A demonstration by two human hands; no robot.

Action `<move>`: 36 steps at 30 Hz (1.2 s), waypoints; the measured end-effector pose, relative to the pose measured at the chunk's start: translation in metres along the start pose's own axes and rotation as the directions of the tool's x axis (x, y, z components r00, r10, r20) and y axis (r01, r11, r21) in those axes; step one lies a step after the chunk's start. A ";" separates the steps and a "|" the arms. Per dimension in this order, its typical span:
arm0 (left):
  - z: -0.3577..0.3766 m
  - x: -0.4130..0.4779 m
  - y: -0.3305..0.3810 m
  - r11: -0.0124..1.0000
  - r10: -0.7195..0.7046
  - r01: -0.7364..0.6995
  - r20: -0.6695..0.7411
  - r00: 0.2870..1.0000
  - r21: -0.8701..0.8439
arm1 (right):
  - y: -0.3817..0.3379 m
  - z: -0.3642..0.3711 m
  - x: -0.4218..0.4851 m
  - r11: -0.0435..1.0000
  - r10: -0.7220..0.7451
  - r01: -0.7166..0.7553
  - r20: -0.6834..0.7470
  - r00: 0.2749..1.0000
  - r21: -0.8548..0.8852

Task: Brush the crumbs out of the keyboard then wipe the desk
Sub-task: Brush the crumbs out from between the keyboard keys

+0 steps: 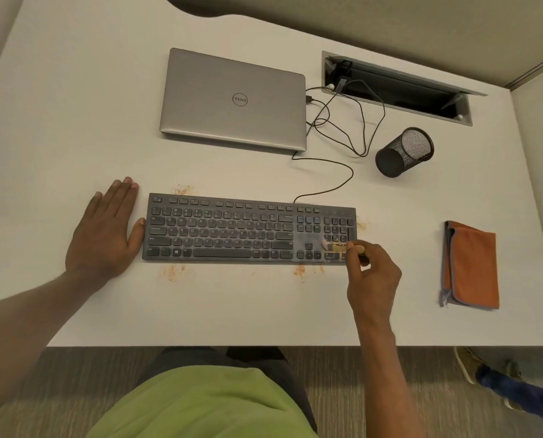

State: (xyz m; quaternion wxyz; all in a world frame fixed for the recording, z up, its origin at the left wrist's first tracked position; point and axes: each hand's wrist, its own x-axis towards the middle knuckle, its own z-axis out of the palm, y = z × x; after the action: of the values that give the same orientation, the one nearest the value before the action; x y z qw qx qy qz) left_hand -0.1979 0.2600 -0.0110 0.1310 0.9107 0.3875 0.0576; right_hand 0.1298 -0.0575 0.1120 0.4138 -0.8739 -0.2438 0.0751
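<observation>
Right hand (372, 273) fingers pinch small brush (342, 247) over keyboard (232, 230) numpad, left hand (105, 232) flat and open on counter (74, 121) touching keyboard's left edge, orange cloth (470, 263) right of right-hand fingers.

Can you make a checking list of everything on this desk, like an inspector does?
Surface: white desk, orange crumbs in patches round the keyboard.
Job's things: small brush, blurred, over the number keys; folded orange cloth lying apart at the right.
Clutter: closed laptop; black mesh pen cup.
Grippers: left hand flat on the desk at the keyboard's left end; right hand pinches the brush.
Cables: thin cables loop from keyboard and laptop toward the open hatch.
Surroundings: carpet; another person's shoes, lower right.
</observation>
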 end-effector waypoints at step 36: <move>-0.001 0.001 0.000 1.000 0.000 0.000 0.002 1.000 0.000 | 0.000 -0.016 0.008 0.996 -0.081 0.081 0.009 0.997 -0.043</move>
State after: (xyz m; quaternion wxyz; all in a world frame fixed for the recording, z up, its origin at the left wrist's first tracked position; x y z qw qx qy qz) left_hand -0.1974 0.2603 -0.0102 0.1313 0.9107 0.3876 0.0567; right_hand 0.1416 -0.0644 0.1232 0.3965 -0.8718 -0.2822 0.0563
